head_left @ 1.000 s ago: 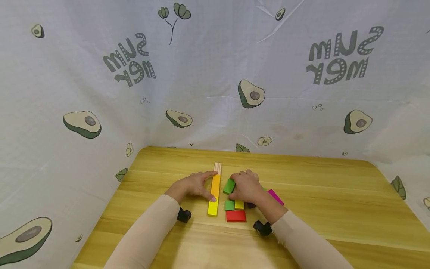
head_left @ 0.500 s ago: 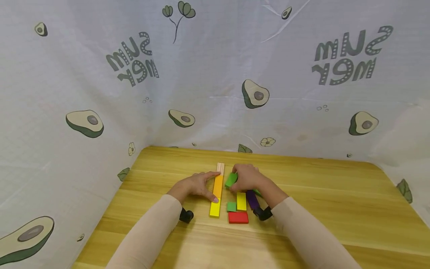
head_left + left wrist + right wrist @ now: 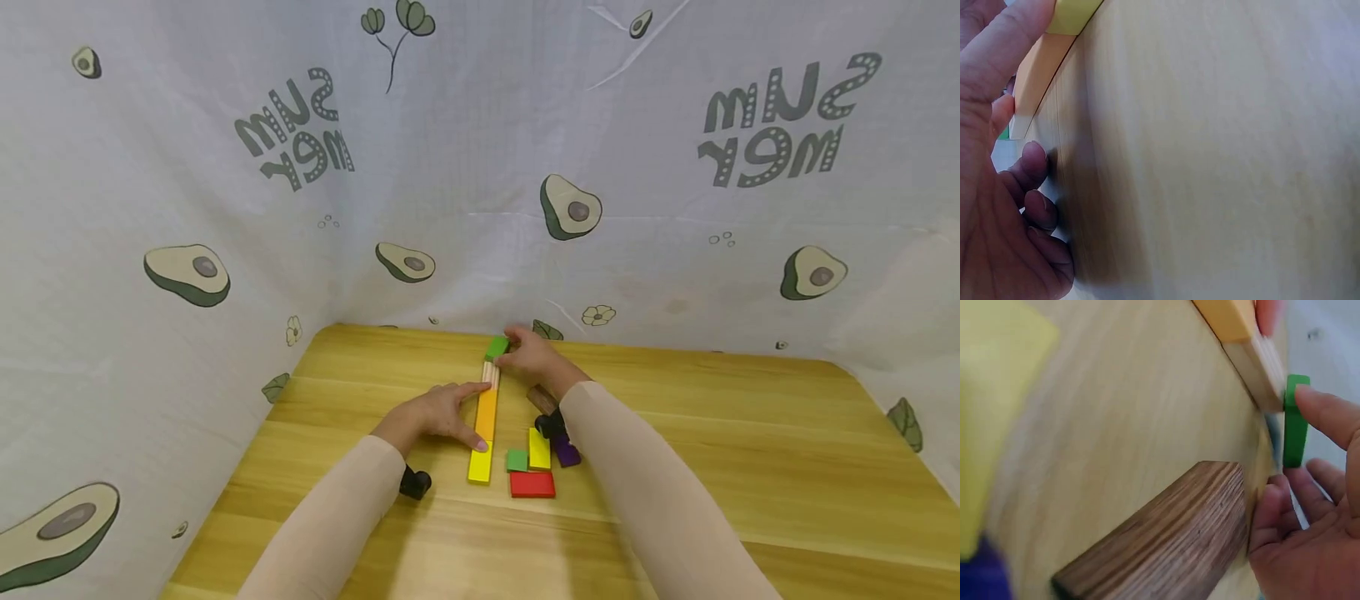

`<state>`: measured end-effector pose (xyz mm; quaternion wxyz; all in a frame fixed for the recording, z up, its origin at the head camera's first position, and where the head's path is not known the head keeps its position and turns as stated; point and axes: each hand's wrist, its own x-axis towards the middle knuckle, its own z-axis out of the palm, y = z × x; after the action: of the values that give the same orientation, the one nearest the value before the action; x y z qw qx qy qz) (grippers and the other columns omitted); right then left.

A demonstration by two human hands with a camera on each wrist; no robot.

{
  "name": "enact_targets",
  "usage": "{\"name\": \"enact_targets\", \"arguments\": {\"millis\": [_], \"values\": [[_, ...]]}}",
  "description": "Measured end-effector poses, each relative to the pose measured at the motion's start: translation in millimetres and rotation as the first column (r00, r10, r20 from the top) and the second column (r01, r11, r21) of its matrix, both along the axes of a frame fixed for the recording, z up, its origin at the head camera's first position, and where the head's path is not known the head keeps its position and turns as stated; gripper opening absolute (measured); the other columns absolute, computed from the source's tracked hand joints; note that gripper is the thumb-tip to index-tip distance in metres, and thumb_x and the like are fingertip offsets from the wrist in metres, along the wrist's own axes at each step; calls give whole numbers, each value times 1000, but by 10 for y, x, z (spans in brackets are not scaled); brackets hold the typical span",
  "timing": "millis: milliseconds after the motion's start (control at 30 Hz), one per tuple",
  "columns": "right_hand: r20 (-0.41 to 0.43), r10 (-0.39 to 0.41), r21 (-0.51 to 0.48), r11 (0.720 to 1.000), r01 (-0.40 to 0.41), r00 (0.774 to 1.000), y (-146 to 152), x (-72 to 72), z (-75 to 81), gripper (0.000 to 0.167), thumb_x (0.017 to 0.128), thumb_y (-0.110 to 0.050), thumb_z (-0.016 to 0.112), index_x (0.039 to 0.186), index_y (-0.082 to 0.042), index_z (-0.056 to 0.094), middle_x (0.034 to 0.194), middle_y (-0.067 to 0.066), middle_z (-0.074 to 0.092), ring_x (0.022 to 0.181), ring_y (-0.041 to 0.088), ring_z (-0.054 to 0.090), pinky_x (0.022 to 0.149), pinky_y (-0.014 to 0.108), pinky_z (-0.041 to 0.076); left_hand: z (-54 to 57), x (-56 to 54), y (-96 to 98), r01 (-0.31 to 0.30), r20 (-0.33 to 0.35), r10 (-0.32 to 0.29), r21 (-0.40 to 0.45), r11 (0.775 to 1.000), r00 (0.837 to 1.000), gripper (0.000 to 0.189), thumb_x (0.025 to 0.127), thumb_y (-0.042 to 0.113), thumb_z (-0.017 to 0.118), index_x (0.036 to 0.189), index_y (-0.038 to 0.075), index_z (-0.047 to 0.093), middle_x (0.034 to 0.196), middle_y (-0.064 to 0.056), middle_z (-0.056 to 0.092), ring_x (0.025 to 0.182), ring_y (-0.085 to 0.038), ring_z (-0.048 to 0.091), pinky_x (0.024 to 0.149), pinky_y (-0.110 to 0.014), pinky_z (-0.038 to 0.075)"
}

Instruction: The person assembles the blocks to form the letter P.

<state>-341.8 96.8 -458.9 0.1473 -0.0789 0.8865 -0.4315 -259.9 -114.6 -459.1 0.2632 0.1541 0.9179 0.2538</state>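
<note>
In the head view a row of blocks runs away from me: a yellow block (image 3: 479, 468) nearest, an orange block (image 3: 486, 414) after it, then a pale wood block (image 3: 491, 374). My left hand (image 3: 427, 417) rests beside the row, thumb touching near the yellow-orange joint and index finger near the pale block. Its other fingers are loosely bent on the table in the left wrist view. At the row's far end, my right hand (image 3: 536, 360) pinches a green block (image 3: 1295, 428) between thumb and fingers. The right wrist view shows it upright, close against or touching the pale block's end.
Right of the row lie a small green block (image 3: 517, 461), another yellow block (image 3: 539, 450), a red block (image 3: 532, 485), a purple block (image 3: 567, 451) and a dark brown wood block (image 3: 1166, 537). A patterned cloth (image 3: 480, 167) hangs behind the table (image 3: 712, 467).
My right hand has lifted the green block from the loose pile and carried it away and leftward to the row's far end. The left hand has stayed at the row.
</note>
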Motion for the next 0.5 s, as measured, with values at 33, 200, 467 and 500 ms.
{"name": "enact_targets", "arguments": {"millis": [33,200,467,500], "values": [[25,-17,-24,1000,18,1000,0,-15,-24,69,95,-14,70,155,0,38,157,25,42,143,40,44,120,50,38,0,3,0,4,2,-4,3,1000,1000,104,72,52,90,158,41,34,167,-7,34,154,-39,27,123,-64,24],[78,-53,-47,997,56,996,-1,-46,-109,64,97,-12,65,154,0,38,159,24,37,145,39,40,121,50,36,1,22,-6,14,10,-14,-14,1000,1000,104,72,53,90,158,43,33,167,-8,33,154,-38,28,122,-64,26],[-54,-21,124,992,27,998,-7,-82,-127,58,102,-25,63,150,0,46,148,27,49,137,41,49,117,52,41,44,11,-5,16,5,-16,-16,1000,1000,103,73,51,90,158,43,33,167,-8,33,154,-38,29,121,-64,27],[-48,-14,134,991,21,999,-7,-84,-120,57,102,-26,62,151,-1,46,148,27,50,137,41,50,117,51,41,44,9,-3,14,6,-14,-17,1000,1000,103,73,51,90,158,43,33,167,-8,33,154,-39,28,121,-64,27]]}}
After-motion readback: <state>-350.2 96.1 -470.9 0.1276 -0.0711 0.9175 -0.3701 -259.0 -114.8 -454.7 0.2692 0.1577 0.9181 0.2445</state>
